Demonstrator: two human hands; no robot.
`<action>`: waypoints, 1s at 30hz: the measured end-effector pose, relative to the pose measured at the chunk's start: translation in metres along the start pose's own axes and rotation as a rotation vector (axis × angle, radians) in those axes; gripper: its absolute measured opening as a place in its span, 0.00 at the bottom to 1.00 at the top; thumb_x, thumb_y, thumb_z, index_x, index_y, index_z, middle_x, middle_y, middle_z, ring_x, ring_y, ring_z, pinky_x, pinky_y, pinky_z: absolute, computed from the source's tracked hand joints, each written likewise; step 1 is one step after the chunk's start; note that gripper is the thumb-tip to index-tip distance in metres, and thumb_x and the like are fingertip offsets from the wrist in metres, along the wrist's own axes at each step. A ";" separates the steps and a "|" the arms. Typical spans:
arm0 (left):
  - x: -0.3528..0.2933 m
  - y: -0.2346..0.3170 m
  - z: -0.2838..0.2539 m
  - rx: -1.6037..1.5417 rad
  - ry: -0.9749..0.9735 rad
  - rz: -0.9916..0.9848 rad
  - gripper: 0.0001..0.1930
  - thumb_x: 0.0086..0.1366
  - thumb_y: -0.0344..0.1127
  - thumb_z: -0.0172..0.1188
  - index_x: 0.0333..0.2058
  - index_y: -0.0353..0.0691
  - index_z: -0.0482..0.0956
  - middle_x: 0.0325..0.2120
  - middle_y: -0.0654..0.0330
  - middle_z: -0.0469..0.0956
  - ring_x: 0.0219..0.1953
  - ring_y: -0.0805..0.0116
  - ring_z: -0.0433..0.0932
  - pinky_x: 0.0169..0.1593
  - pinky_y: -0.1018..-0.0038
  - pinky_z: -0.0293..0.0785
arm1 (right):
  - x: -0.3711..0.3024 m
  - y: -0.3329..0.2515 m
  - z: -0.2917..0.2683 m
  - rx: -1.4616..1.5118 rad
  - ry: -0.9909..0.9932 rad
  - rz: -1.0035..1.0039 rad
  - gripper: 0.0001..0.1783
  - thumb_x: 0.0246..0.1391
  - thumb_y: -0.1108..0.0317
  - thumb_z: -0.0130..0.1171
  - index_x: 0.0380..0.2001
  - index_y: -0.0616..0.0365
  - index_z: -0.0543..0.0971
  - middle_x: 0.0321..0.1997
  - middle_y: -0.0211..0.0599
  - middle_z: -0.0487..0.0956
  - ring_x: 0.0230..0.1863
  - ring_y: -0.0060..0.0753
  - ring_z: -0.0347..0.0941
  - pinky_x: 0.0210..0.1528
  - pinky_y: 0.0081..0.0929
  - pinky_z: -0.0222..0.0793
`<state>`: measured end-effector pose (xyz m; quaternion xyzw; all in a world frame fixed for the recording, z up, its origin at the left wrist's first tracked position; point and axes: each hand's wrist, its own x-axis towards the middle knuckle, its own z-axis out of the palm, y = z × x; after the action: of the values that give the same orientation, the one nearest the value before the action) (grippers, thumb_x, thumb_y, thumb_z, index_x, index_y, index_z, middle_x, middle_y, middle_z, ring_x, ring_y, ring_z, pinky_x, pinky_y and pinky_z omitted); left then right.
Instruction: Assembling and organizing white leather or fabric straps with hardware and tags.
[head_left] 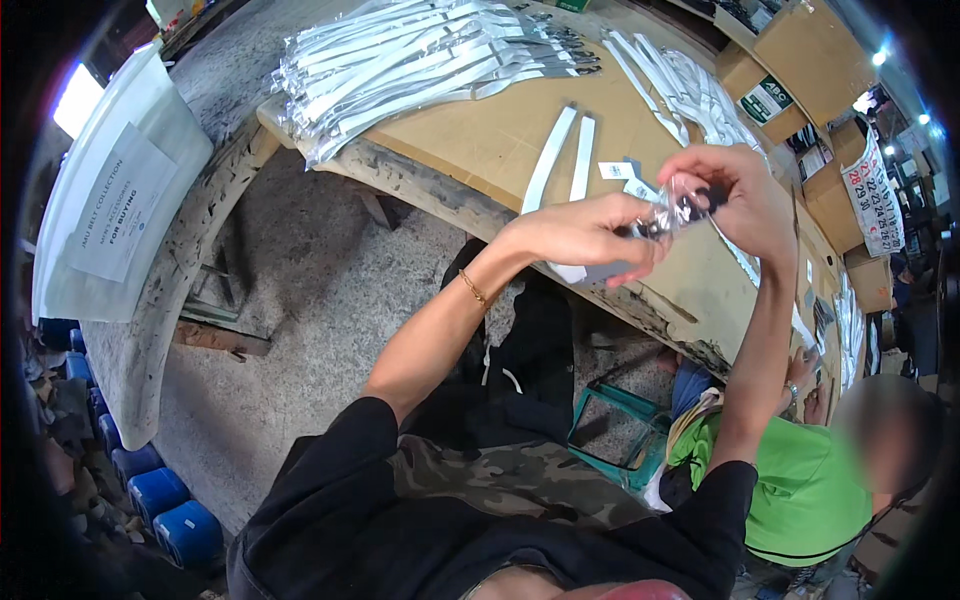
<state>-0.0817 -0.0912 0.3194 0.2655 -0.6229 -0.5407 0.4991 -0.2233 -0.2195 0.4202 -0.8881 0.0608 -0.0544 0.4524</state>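
Observation:
Over the cardboard-topped table's edge, my two hands meet at one belt end. Clear plastic wrap with dark, shiny parts, seemingly a buckle, shows between them. My left hand pinches the wrap from the left, with a flat grey piece below its fingers. Curled around the other side, my right hand has its fingers closed. How the belt runs under my hands is partly hidden. A loose white belt lies on the cardboard just beyond my left hand, beside a small white tag.
A big pile of plastic-wrapped white belts covers the far left; another bunch lies far right. A white sack stands left. Beside me on the right, a person in a green shirt works. Cardboard boxes are stacked beyond.

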 end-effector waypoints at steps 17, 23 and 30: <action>0.006 0.011 0.006 0.095 0.423 0.032 0.05 0.62 0.29 0.47 0.32 0.35 0.70 0.19 0.63 0.70 0.20 0.76 0.68 0.26 0.78 0.65 | -0.012 0.006 0.013 0.011 0.545 -0.253 0.05 0.47 0.81 0.64 0.30 0.66 0.80 0.44 0.34 0.74 0.42 0.22 0.72 0.42 0.20 0.72; 0.011 0.016 0.002 0.027 0.508 0.087 0.08 0.55 0.25 0.43 0.33 0.34 0.70 0.20 0.59 0.71 0.21 0.72 0.70 0.28 0.76 0.67 | -0.003 0.006 0.015 0.050 0.570 -0.397 0.13 0.45 0.80 0.65 0.37 0.63 0.79 0.45 0.35 0.74 0.43 0.22 0.71 0.43 0.20 0.71; 0.009 0.017 0.000 0.030 0.483 0.112 0.09 0.59 0.23 0.45 0.39 0.35 0.67 0.24 0.58 0.75 0.23 0.71 0.73 0.31 0.75 0.69 | 0.000 0.002 0.027 -0.003 0.519 -0.335 0.15 0.47 0.79 0.65 0.40 0.64 0.78 0.42 0.34 0.76 0.38 0.22 0.73 0.41 0.20 0.71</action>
<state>-0.0813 -0.0948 0.3381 0.3594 -0.5075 -0.4234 0.6588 -0.2191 -0.1993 0.4033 -0.8429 0.0271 -0.3529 0.4054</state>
